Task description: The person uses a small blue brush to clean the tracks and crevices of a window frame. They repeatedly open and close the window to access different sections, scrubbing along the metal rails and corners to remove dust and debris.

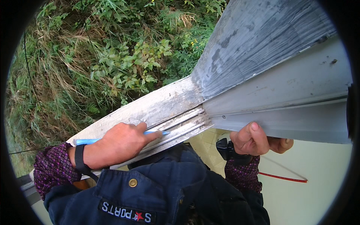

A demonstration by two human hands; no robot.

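Note:
My left hand (123, 140) is closed around a slim light-blue tool (88, 141), probably a brush or scraper. Its narrow tip lies over the dirty metal window track (180, 126), and its wider end shows behind my wrist. My forefinger stretches along the tool toward the tip. My right hand (254, 140) is at the lower edge of the grey upright window frame (281, 112). Its thumb overlaps the frame's face and the other fingers are curled; whether they grip the edge cannot be told.
Outside the track runs a whitish ledge (146, 108), with green and dry plants (126, 62) beyond it. A grey-streaked outer wall (253, 42) rises at upper right. A thin red rod or tube (284, 177) shows against the pale interior wall (309, 160). Floor tiles (206, 140) show below.

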